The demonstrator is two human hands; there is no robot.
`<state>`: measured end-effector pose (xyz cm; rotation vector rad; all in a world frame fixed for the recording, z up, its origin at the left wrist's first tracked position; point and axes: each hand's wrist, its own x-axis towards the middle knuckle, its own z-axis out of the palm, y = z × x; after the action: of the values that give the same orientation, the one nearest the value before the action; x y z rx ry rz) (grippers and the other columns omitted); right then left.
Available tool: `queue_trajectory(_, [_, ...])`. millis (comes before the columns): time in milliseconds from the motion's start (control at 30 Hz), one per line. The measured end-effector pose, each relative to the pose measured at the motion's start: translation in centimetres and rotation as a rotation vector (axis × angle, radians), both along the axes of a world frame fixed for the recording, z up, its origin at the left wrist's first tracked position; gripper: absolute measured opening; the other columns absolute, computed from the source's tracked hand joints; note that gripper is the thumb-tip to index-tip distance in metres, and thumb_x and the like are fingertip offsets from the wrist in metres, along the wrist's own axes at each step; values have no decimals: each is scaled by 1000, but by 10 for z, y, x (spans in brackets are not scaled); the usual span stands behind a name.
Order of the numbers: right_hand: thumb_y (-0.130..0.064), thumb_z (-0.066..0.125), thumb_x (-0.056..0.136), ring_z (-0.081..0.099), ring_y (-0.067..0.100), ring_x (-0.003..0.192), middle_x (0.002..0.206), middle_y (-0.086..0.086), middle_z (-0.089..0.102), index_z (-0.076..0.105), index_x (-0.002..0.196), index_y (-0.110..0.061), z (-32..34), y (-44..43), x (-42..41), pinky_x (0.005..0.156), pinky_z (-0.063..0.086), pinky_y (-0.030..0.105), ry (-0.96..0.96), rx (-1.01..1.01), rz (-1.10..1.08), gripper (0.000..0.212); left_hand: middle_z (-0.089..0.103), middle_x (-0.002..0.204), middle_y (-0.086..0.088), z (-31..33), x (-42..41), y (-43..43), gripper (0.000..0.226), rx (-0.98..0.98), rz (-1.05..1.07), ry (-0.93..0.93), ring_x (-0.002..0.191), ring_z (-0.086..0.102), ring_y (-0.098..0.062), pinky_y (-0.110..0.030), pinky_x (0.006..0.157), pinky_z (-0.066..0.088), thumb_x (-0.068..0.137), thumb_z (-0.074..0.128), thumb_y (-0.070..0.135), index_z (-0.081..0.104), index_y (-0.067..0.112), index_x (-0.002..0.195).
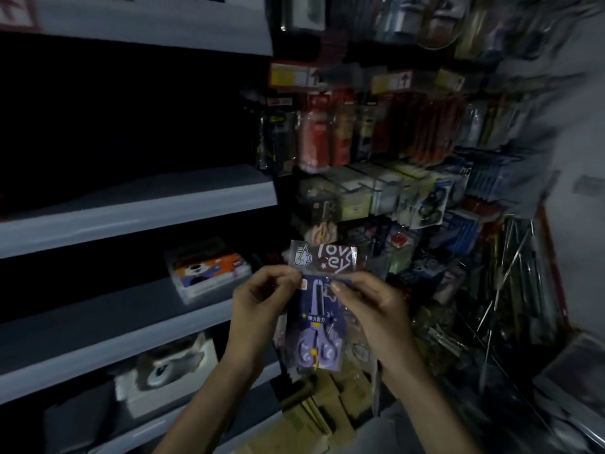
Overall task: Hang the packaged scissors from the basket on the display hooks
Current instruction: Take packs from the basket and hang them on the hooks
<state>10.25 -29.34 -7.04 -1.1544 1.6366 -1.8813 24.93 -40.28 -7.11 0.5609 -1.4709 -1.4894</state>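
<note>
Head camera view, dim shop aisle. Both hands were raised in front of the person, sharing one pack between them. The left hand (258, 299) had its fingers curled, pinching the upper left edge of the packaged scissors (316, 319). The right hand (366, 306) pinched the upper right edge in the same way, thumb on the front face. The pack stood upright between the hands: its long axis ran top to bottom, purple handles at the bottom and the printed header card (324, 257) above the fingertips. Whether the header had a hanging hole could not be told.

Beyond the hands, above them and to the right, hung rows of hanging packs (360, 136) on a display wall. Lower to the right of the right hand, thin metal rods (510, 257) jutted out, blurred; they may have been bare hooks. The display therefore lay forward and rightward of the pack, with the right hand the nearer one, and the header end already pointed toward it. To the left of the left hand ran pale shelves (137, 204). No basket was in view.
</note>
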Motion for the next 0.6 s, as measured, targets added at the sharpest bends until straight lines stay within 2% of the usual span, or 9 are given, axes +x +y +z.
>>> queue_trajectory(67, [-18,73,95,74,12,91,92,-2,77,77,96,-17,0,-2,-28,77,57,27,9,-8,-2,5,78,98,-15,3,-26,0,27,-21,9,-6,89,72,-21,-32,76,57,88,71,28,75,4,101])
queue_trajectory(133, [-20,72,95,72,8,86,89,-5,77,77,97,-17,0,-5,-54,72,53,20,46,-12,4,6,78,96,-12,5,-49,0,25,-34,16,1,88,72,-17,-28,76,58,88,70,24,75,3,100])
queue_trajectory(300, [-25,71,95,74,11,93,94,-4,78,78,98,-20,-4,-22,-105,80,58,25,15,9,7,9,76,87,-4,0,-96,-8,8,-18,48,-16,80,70,-10,-21,68,55,97,67,6,74,1,96])
queue_trajectory(467, [-19,71,94,74,4,91,93,-10,79,77,97,-21,-13,-48,-137,76,56,17,-43,15,8,7,77,90,-6,-10,-130,-29,11,24,57,-35,84,74,-15,-22,68,56,98,67,10,74,1,96])
queue_trajectory(600, [-15,71,94,75,7,90,93,-7,79,77,96,-21,-19,-69,-155,74,55,17,-36,15,25,8,78,87,-4,-15,-151,-52,9,43,64,-43,81,74,-14,-22,66,56,97,68,9,76,7,92])
